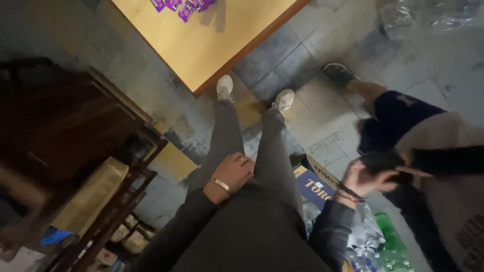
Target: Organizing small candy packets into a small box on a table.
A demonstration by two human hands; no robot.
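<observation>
A small dark object (385,162), blurred and of unclear kind, is held at the right of the view, above a cardboard box (315,184). The right hand (365,180) is raised to it with fingers curled about its near end, so the grip is closed on the object. Its far end is met by another person's hand (414,168), reaching from a dark sleeve. The left hand (233,171) lies flat and relaxed on the left thigh of the grey trousers (252,151), its grip open and empty, a bracelet at the wrist.

The floor (302,65) is of worn grey tiles, dimly lit. A yellow tabletop (212,40) with a red-brown edge is seen ahead, purple packets (181,6) lying on it. Dark wooden furniture (65,126) stands at the left. Plastic bottles (388,247) lie beside the box.
</observation>
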